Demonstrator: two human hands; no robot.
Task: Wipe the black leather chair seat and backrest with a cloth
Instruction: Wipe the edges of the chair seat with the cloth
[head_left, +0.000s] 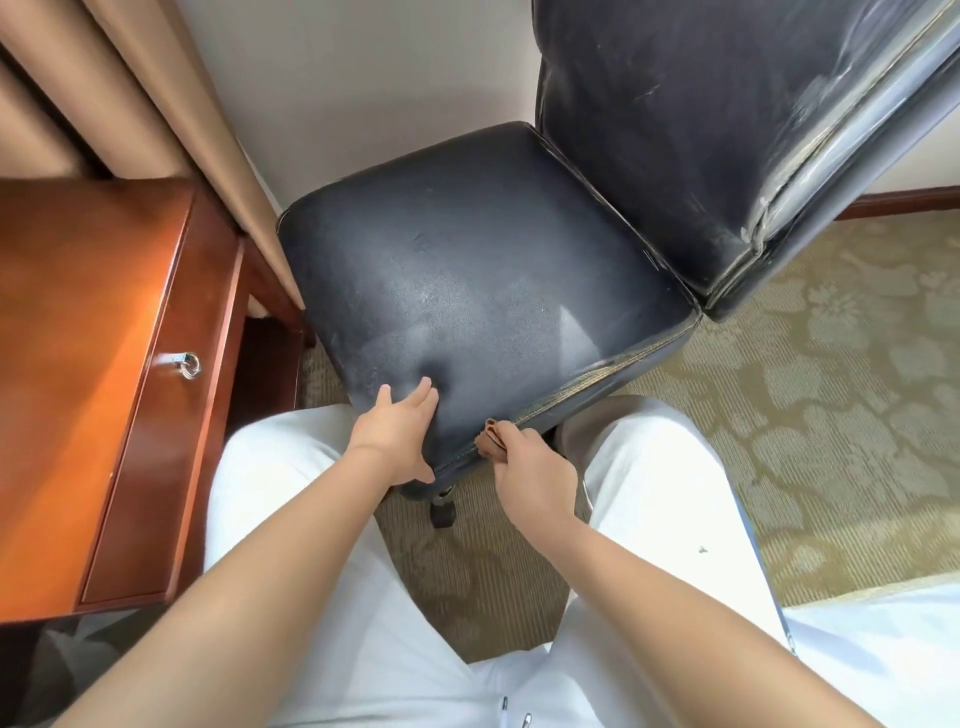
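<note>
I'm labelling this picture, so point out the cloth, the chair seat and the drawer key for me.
cloth (492, 442), head view, on the brown bunch showing above the right hand's fingers.
chair seat (467, 260), head view, on the middle of the black cushion.
drawer key (188, 364), head view, on its metal ring.

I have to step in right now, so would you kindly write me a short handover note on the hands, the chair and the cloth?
Left hand: open, fingers pressing the near corner of the seat, steadying it.
Right hand: grips the bunched brown cloth against the seat's near stitched edge.
Chair: beside the wooden desk, backrest to the right.
Done: cannot tell; the seat shows dull smears.
Left: the seat top and the scuffed, dusty-looking backrest.
</note>
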